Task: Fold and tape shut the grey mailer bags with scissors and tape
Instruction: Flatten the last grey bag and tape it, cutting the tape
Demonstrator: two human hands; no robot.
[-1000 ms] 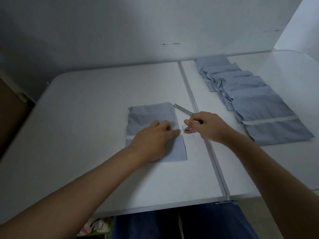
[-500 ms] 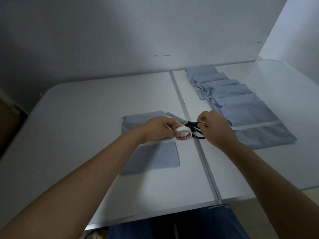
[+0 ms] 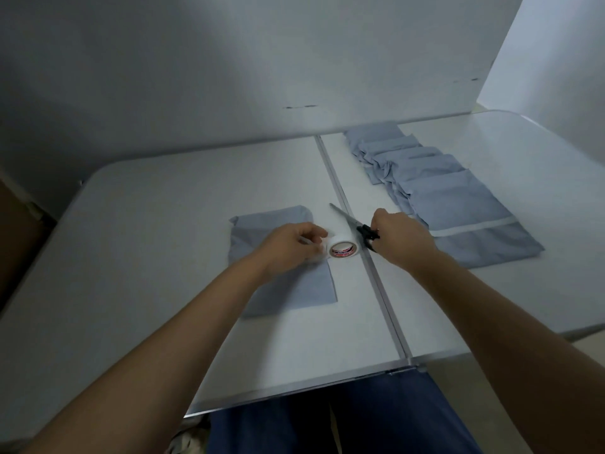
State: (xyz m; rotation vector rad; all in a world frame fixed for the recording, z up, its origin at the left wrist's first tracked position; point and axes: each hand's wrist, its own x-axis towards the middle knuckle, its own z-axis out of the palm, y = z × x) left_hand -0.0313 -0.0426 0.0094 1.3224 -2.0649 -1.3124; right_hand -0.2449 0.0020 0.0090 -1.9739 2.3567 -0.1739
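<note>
A grey mailer bag point(image 3: 296, 288) lies flat on the white table point(image 3: 147, 257), its top folded over. My left hand point(image 3: 289, 249) rests on the bag, fingers pinching the loose end of the white tape roll point(image 3: 343, 249), which stands on its edge just right of the bag. Black-handled scissors point(image 3: 355, 226) lie across the table's centre seam, blades pointing away to the left. My right hand point(image 3: 401, 235) grips the scissors' handles.
A row of several overlapping grey mailer bags point(image 3: 458, 204) lies on the right half of the table, the nearest with a white tape strip. A white wall stands behind the table. Blue-trousered legs show below the front edge.
My left hand left the flat of the bag and took the tape's end at the roll. My right hand shifted from the roll to the scissors' handles.
</note>
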